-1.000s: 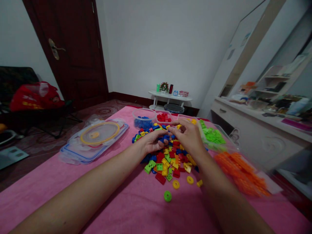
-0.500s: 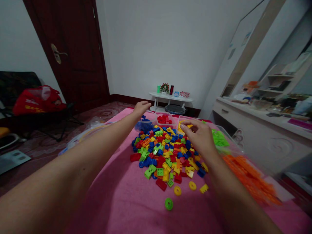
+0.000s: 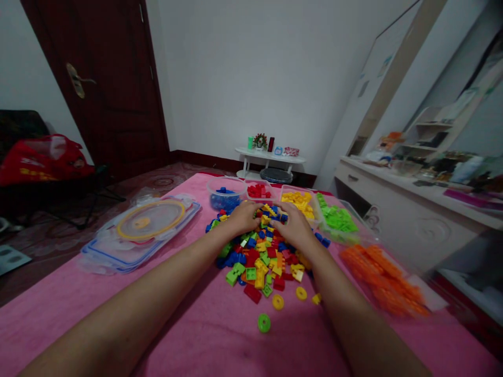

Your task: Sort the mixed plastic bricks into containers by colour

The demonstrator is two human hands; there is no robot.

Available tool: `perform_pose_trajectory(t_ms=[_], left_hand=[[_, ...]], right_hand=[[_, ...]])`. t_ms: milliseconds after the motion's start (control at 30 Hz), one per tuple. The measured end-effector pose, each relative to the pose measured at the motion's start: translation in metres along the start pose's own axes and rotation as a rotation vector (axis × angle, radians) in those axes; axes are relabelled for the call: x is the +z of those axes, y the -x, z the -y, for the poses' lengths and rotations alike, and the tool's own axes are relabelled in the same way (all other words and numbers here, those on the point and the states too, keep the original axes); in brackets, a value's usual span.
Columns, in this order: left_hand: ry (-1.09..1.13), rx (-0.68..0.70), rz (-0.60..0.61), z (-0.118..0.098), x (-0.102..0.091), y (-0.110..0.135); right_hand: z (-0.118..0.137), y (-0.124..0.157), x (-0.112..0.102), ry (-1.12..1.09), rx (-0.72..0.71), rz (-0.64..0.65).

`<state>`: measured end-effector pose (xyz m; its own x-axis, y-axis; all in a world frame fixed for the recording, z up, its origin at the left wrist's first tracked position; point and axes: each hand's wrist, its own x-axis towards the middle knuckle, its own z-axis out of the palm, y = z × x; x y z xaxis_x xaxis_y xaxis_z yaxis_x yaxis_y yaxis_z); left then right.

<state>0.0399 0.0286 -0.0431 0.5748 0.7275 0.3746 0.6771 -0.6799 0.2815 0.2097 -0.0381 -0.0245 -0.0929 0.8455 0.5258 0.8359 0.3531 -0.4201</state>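
Note:
A heap of mixed red, blue, yellow and green toy bricks (image 3: 259, 259) lies on a pink cloth (image 3: 188, 330). My left hand (image 3: 243, 217) rests on the heap's far left part, fingers curled down among the bricks. My right hand (image 3: 294, 228) lies on the far right part, fingers also bent into the pile, almost touching the left. What either hand grips is hidden. Behind the hands stand clear tubs: blue bricks (image 3: 223, 198), red bricks (image 3: 257, 190), yellow bricks (image 3: 299, 200), green bricks (image 3: 337, 220). Loose wheels, one green (image 3: 264, 322) and one yellow (image 3: 277, 301), lie nearest me.
A tray of orange bricks (image 3: 379, 275) sits at the right edge. Stacked clear lids (image 3: 143, 230) lie on the left. Beyond are a small white table (image 3: 269, 156), a pale dresser (image 3: 396, 204), a dark door (image 3: 102, 84) and a red bag (image 3: 39, 159).
My left hand, stretched out over the blue tub half a second ago, has come back to the heap. My right hand has dropped from above the pile onto it.

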Motion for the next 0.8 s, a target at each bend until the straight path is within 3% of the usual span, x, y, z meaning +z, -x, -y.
perform_pose_trajectory(t_ms=[133,300,433,667,800], left_hand=[[-0.029,0.001,0.006,-0.002,0.0,0.007],[0.024,0.039,-0.004,-0.003,-0.004,0.013],[0.158,0.068,0.033,-0.001,-0.02,0.014],[0.297,-0.034,0.18,0.016,-0.037,0.013],[0.276,-0.089,0.181,0.026,-0.04,0.012]], right_hand=[[-0.005,-0.001,0.022,0.017,-0.006,0.086],[-0.007,-0.001,0.026,0.072,0.035,0.182],[-0.004,-0.002,0.018,0.057,0.021,0.184],[-0.006,-0.005,-0.008,-0.019,0.09,0.22],[-0.011,-0.007,-0.02,-0.123,0.147,0.119]])
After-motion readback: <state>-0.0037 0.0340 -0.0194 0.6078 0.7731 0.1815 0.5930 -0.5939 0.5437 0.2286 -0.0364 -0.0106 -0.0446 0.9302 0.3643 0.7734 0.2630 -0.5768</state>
